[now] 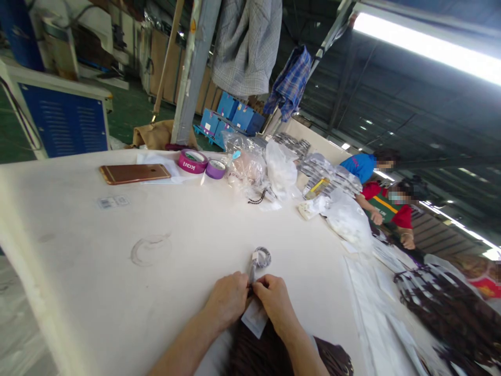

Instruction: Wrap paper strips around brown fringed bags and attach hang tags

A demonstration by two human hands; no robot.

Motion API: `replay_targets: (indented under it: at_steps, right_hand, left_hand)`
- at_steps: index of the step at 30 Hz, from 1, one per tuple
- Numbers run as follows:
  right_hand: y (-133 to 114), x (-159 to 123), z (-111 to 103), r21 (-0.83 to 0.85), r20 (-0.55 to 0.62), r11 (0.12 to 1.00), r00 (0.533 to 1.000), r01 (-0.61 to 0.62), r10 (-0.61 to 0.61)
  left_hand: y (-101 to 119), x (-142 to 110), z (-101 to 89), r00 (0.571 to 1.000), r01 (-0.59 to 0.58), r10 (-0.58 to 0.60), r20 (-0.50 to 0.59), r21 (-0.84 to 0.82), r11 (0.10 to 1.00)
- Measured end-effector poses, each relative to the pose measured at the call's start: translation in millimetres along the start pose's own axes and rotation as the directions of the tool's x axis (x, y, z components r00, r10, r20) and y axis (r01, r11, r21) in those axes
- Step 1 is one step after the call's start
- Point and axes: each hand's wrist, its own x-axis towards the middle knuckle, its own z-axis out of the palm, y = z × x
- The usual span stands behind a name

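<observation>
My left hand [230, 297] and my right hand [273, 298] meet at the front middle of the table, fingers pinched closed. Between their fingertips runs the lower end of a thin grey strip [252, 271]. Beyond the fingers, its far end curls into a round loop [266, 257] with a small white piece on it. A pale rectangular tag [255, 319] hangs just below the fingertips, over a dark brown garment [250, 352]. Part of that garment lies under my right forearm. What exactly each hand pinches is partly hidden by the fingers.
On the white table [188, 235] lie a phone [135, 173], a magenta tape roll [192, 162], a purple tape roll [215, 168] and clear plastic bags [248, 169]. Brown garments [450, 313] are heaped at right. Two people [385, 203] work at the far right.
</observation>
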Motion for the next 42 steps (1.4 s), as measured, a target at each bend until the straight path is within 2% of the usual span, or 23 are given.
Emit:
replay_targets:
  at_steps: [9,15,19,25,32,42]
  right_hand:
    - [2.3,-2.4,-2.3,-0.014,0.007,0.999,0.999,0.04,-0.04]
    - [1.5,-4.5,-2.7,-0.044,-0.019,0.995,0.996,0.088,-0.089]
    - [-0.7,-5.7,-3.2,-0.057,-0.001,0.995,0.997,0.079,-0.08]
    - [-1.4,-5.1,-5.7,-0.055,0.021,0.994,0.995,0.097,-0.096]
    - [2.3,-3.8,-7.2,0.088,0.072,0.994,0.995,0.062,-0.069]
    - [5.4,-3.9,-3.7,0.298,0.024,0.952,0.997,0.068,-0.078]
  left_hand:
    - [0.2,1.9,-0.9,1.0,-0.025,0.024,0.01,0.064,0.998]
    - [-4.4,0.5,-6.0,1.0,0.013,-0.012,-0.014,0.074,0.997]
    - [-6.9,-0.5,-8.8,0.998,0.046,-0.044,-0.039,0.048,0.998]
    - [-5.1,-0.6,-5.3,0.999,0.032,-0.032,-0.001,-0.025,0.999]
    - [-3.1,-0.5,-1.6,0.999,0.036,-0.036,0.016,-0.017,0.999]
    - [-0.7,0.0,-3.0,0.998,0.048,-0.049,0.037,0.018,0.999]
